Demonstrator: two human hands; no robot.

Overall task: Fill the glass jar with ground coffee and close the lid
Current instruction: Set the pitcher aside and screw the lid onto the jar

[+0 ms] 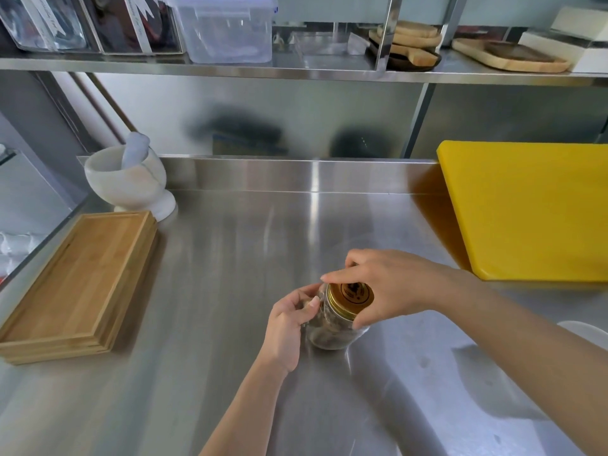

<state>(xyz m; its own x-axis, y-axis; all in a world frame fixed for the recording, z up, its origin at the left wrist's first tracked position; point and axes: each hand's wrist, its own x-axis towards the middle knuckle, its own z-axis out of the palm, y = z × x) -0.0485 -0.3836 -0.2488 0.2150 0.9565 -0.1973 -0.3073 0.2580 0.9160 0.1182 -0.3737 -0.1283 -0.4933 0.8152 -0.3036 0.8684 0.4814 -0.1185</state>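
Note:
A small glass jar (332, 337) with brown ground coffee inside stands on the steel counter (230, 258), a little right of centre and near me. A gold metal lid (352, 296) with a dark round emblem sits on its mouth. My left hand (292, 320) wraps the jar's left side. From above, the fingers and thumb of my right hand (385, 284) grip the lid's rim. Both hands hide part of the jar's neck, so I cannot tell how far the lid is screwed on.
A stack of wooden boards (79, 284) lies at the left, with a white marble mortar and pestle (131, 179) behind it. A yellow cutting board (526, 209) lies at the right. A white object's edge (585, 330) shows at far right. The shelf above holds plastic containers (223, 28) and wooden trays (513, 55).

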